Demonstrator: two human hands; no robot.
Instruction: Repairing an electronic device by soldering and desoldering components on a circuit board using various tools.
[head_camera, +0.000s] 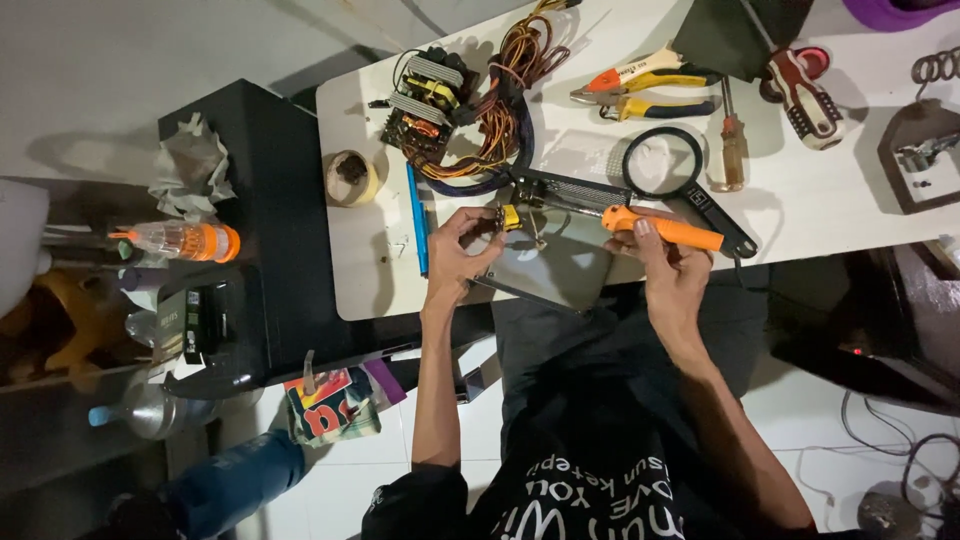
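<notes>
My right hand (668, 262) grips an orange-handled soldering iron (660, 228), its metal tip pointing left toward a small yellow part (510, 216). My left hand (460, 250) pinches that yellow part at the edge of a dark metal case (545, 265) lying on the white table (370, 270). A circuit board (425, 100) with a bundle of orange and black wires (505, 90) sits just behind the case.
A magnifying glass (665, 165), orange-yellow pliers (645, 85), a screwdriver (732, 150), a red-white tool (805, 95), a blue pen (415, 215) and a tape roll (350, 177) lie on the table. A black cabinet (270, 230) with bottles (180, 240) stands at left.
</notes>
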